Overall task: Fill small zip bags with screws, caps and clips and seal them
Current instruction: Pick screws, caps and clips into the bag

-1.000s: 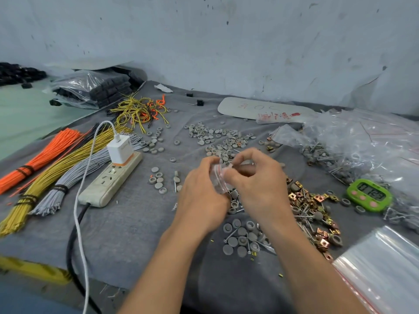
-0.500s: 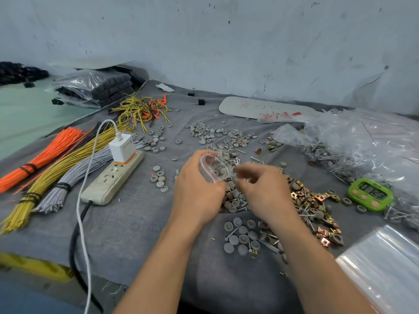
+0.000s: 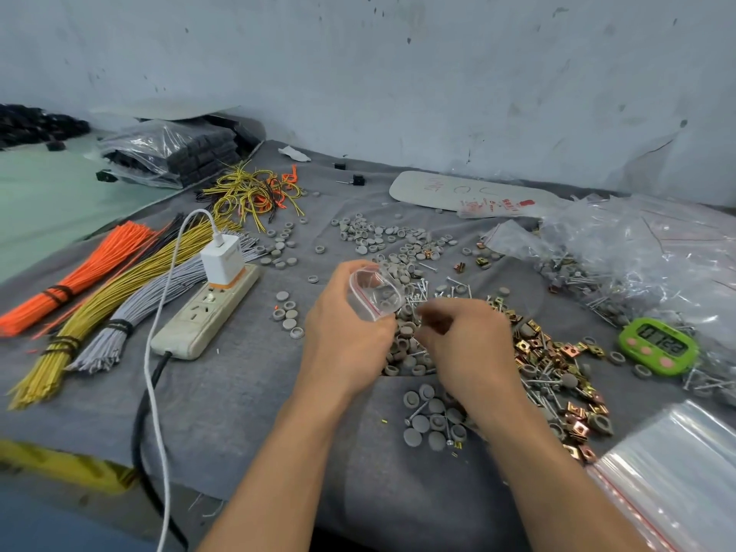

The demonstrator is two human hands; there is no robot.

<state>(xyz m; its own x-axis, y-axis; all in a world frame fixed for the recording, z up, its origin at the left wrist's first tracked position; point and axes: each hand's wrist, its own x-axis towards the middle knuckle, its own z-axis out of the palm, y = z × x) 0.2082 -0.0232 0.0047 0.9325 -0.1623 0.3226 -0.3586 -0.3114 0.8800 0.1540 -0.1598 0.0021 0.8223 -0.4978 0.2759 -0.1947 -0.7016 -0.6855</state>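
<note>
- My left hand grips the small clear zip bag, thumb and fingers curled round its side. A second ago both hands were together on it. Now my right hand has let go and dropped to the pile of grey round plastic caps, just below the bag.
- The hands sit apart but close. The bag's mouth, pinched between both hands before, is now bowed open and faces the right hand.
- My right fingertips are blurred and curled down into the pile; I cannot tell whether they pinch anything.
- The bag is held up off the grey cloth, over the caps. It is transparent, with a red strip along its mouth. Grey shapes show through it, and I cannot tell whether they are inside or behind.
- Thin silver screws lie scattered just beyond the bag, and brass-coloured metal clips spread out to the right of my right hand.
- Further out, a green digital timer sits at the right and a white power strip at the left. A stack of clear zip bags is cut off by the bottom right corner.
</note>
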